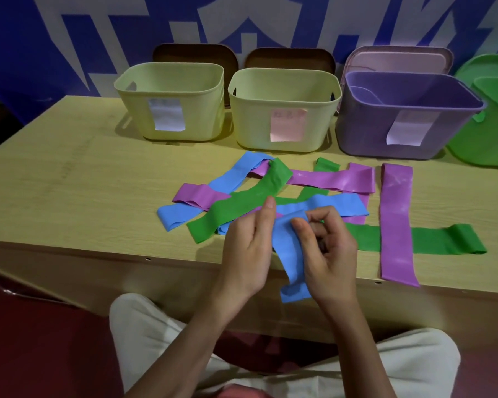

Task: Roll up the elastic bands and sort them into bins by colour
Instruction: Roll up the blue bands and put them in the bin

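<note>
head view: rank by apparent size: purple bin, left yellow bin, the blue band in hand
1. purple bin, though it sits nearer the camera
2. left yellow bin, close behind, so unsure
3. blue band, clearly smallest

Both forearms are bare, no sleeves from the fingers (pixel 266 209) back to the elbows; loose cream-white cloth trousers (pixel 144 331) cover both knees; a salmon-pink cloth hem (pixel 236 392) shows below the wrists.

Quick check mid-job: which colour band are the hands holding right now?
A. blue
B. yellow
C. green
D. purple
A: both hands, left and right, pinch the top of a blue band that hangs down over the table edge; the green and purple bands lie on the table.
</note>
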The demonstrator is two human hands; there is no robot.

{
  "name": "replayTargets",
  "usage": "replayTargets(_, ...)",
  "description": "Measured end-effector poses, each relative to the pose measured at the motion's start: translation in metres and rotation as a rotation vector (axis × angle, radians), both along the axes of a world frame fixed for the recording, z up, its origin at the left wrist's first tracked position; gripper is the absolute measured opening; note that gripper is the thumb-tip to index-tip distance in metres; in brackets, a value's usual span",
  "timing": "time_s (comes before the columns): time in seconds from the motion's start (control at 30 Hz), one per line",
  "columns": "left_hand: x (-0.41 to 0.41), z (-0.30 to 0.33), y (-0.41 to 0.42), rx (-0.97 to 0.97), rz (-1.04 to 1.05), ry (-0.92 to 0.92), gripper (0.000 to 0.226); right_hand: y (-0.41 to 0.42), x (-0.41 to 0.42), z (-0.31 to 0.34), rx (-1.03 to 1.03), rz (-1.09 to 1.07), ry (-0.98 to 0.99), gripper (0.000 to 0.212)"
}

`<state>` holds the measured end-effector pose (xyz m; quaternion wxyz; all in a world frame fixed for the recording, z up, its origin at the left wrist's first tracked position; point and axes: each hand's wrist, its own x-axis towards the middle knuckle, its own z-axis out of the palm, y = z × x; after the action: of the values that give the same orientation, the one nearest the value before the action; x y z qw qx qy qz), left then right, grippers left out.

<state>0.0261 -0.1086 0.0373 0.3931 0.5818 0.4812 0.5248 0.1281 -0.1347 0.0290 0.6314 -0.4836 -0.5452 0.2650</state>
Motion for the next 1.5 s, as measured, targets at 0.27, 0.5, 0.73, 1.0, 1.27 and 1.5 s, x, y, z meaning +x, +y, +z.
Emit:
replayTargets(0.27,0.003,0.006,0.000,-0.126,0.072,-0.045,0.048,-0.001,0.001,0.002,-0.042,0.117,0.079,0.004)
replayTargets(0.5,-0.001,0.023,0.000,-0.503,-0.127,-0.271,0.048,-0.001,0.005,0.004,0.013,0.103,-0.038,0.019)
replayTargets(0.73,-0.002,0.017,0.003,-0.357,-0.075,-0.106,0.045,-0.002,0.004,0.002,0.012,0.041,-0.030,0.012)
replayTargets(1.0,0.000,0.002,0.000,0.115,-0.069,0.127,0.046,0.002,0.005,0.004,0.012,0.037,0.002,0.009)
replayTargets(1.27,0.001,0.008,0.005,-0.079,-0.041,0.028,0.045,0.001,0.006,0.002,0.013,0.091,-0.010,0.017)
replayTargets(1.5,-0.003,0.005,0.004,0.027,-0.041,0.076,0.048,0.002,0.000,0.002,-0.014,0.021,0.015,0.007)
